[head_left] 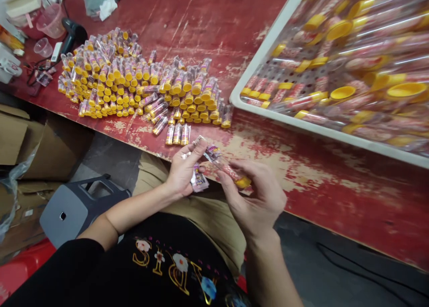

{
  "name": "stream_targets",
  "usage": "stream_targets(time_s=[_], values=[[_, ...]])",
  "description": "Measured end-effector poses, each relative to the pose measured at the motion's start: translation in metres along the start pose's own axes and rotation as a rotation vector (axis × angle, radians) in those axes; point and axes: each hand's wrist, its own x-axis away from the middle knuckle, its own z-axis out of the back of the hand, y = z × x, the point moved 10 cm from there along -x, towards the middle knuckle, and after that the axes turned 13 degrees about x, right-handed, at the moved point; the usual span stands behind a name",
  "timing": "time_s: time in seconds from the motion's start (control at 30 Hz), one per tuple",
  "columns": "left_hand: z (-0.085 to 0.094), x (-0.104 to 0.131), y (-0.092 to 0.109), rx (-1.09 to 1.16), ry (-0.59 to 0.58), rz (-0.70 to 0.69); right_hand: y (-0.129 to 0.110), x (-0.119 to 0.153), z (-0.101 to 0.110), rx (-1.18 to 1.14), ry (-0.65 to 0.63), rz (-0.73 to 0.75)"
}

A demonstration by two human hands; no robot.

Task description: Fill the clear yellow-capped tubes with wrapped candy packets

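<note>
My left hand (181, 173) is closed around a small stack of clear printed plastic sleeves (199, 182), seen below its fingers. Between its thumb and forefinger it pinches one more sleeve (212, 152). In my right hand (258, 195), thumb and fingers grip a clear tube with a yellow cap (237, 175), the cap end toward the palm. The tube's far end meets the pinched sleeve; how deep it sits inside I cannot tell. Just beyond my left hand, several sleeved tubes (177, 134) lie side by side near the table edge.
A large pile of sleeved yellow-capped tubes (114, 74) covers the left of the worn red table (214, 25). At right stands a white-rimmed tray (248, 81) full of unsleeved tubes. A black hair dryer (72, 34) lies at far left. A grey stool (72, 208) stands below.
</note>
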Motion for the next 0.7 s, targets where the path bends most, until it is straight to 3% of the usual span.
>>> stream_targets(time_s=[0.1,0.23,0.3,0.4,0.57,0.7], values=[[-0.002,0.002,-0.005,-0.016,-0.073,0.022,-0.01,-0.001,0.011,0.075,0.059,0.055],[0.001,0.001,0.001,-0.036,-0.098,-0.031,-0.007,0.006,-0.003,-0.129,-0.184,-0.021],[0.002,0.001,0.005,-0.05,-0.11,-0.058,-0.004,0.009,-0.005,-0.22,-0.219,-0.057],[-0.001,0.004,0.007,-0.098,-0.155,-0.069,0.0,0.009,0.004,-0.209,-0.078,-0.064],[-0.006,0.013,0.0,-0.223,-0.215,-0.011,-0.002,0.005,0.001,-0.085,-0.01,-0.048],[-0.008,0.018,-0.003,-0.249,-0.252,-0.002,-0.001,0.007,0.009,-0.053,0.129,-0.116]])
